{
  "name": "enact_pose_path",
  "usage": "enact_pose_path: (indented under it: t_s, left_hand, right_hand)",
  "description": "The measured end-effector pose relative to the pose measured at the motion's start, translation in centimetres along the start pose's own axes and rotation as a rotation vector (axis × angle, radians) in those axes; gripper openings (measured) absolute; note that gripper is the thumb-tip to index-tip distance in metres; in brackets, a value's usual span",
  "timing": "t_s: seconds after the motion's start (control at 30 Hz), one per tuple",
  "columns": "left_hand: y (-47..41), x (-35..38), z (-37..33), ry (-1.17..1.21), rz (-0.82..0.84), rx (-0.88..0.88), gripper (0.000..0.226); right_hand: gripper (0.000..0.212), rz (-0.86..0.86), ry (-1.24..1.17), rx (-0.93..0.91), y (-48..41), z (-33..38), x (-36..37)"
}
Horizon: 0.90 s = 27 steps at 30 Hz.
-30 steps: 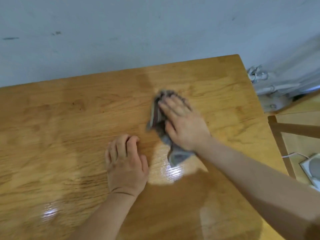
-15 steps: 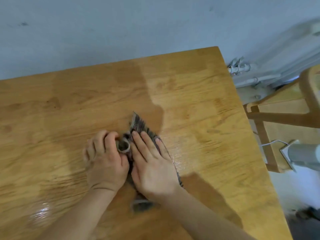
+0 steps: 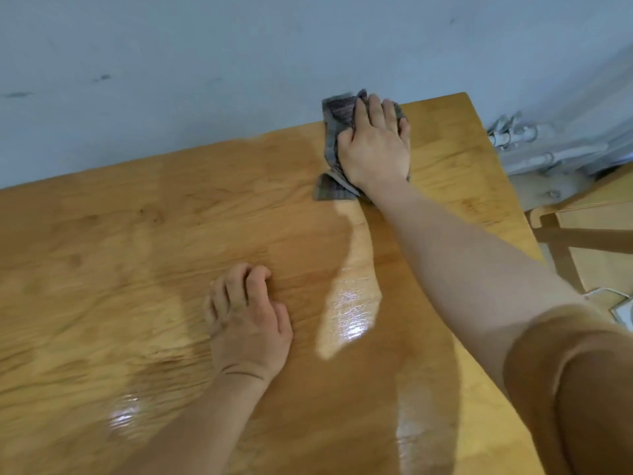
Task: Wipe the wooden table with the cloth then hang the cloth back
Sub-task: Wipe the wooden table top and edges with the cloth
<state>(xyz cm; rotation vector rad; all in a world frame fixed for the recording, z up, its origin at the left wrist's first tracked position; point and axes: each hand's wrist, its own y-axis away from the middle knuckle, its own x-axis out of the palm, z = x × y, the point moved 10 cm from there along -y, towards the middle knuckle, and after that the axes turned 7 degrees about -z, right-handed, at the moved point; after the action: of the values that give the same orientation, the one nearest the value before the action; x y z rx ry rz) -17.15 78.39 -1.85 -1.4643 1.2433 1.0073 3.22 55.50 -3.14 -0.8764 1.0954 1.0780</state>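
Your right hand [image 3: 375,145] has swept the cloth [image 3: 337,113] out to the counter's [image 3: 137,234] far edge — palm flat, pinning it — while your left hand [image 3: 248,323], loosely curled and seemingly empty, braces you.

One glossy orange-brown wooden bench [image 3: 171,234]. One crumpled grey striped cloth [image 3: 337,111], at bench's far edge. Two bare hands: right hand [image 3: 375,149] pressed flat on cloth, left hand [image 3: 248,323] on bench nearer middle, fingers curled. One light wooden chair [image 3: 589,234] right of bench. One pale blue-grey wall [image 3: 205,63] behind bench.
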Motion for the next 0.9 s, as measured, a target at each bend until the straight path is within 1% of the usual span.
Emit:
enact_pose_path:
  t_s: [0.03,0.1,0.13,0.2,0.23,0.37,0.43,0.5,0.57,0.63,0.73,0.8,0.83,0.87,0.9]
  left_hand:
    - [0.1,0.1,0.0,-0.007,0.009,-0.001,0.041]
    - [0.5,0.0,0.1,-0.025,0.024,-0.006,0.043]
    - [0.7,-0.1,0.1,-0.031,0.031,-0.006,0.044]
    - [0.7,-0.2,0.0,-0.029,0.037,-0.001,0.046]
    - [0.6,-0.2,0.1,-0.021,0.031,-0.007,0.046]
    - [0.5,-0.7,-0.2,0.019,-0.003,-0.012,0.042]
    - [0.4,-1.0,-0.6,0.029,-0.002,-0.015,0.041]
    - [0.4,-1.0,-0.6,0.027,0.017,-0.016,0.040]
    - [1.0,-0.8,-0.8,0.014,0.046,0.031,0.041]
    - [2.1,-0.3,-1.5,0.009,0.099,0.111,0.049]
    - [3.2,0.8,-4.2,0.022,0.196,0.222,0.053]
    - [3.0,1.3,-6.3,0.041,0.220,0.253,0.055]
    - [2.5,1.3,-7.0,0.051,0.207,0.251,0.052]
    - [2.1,1.3,-7.4,0.059,0.189,0.238,0.049]
    - [1.7,1.3,-7.6,0.064,0.172,0.229,0.047]
  right_hand:
    - [0.061,-0.024,0.010,0.004,1.3,0.7,-0.1]
    - [0.059,-0.053,-0.021,-0.079,6.8,3.3,-0.5]
    - [0.057,-0.035,-0.060,-0.153,10.6,4.9,-0.5]
    - [0.055,0.063,-0.093,-0.283,18.6,6.7,0.0]
    - [0.054,0.100,-0.095,-0.308,22.0,6.6,0.0]
    - [0.048,0.125,-0.133,-0.357,31.3,3.3,-0.8]
    - [0.049,0.148,-0.144,-0.412,33.7,2.0,-1.7]
    - [0.051,0.139,-0.124,-0.431,34.0,-0.2,-2.5]
    - [0.052,0.106,-0.054,-0.342,33.2,-4.9,-3.6]
    - [0.054,0.051,0.005,-0.151,31.6,-11.5,-5.3]
    - [0.060,-0.024,0.044,0.163,29.1,-19.7,-7.5]
    - [0.063,-0.058,0.045,0.385,27.6,-21.3,-7.6]
    - [0.064,-0.077,0.037,0.490,27.1,-20.9,-7.3]
    - [0.064,-0.094,0.036,0.536,26.9,-19.3,-7.0]
    - [0.063,-0.113,0.035,0.498,26.7,-16.6,-6.4]
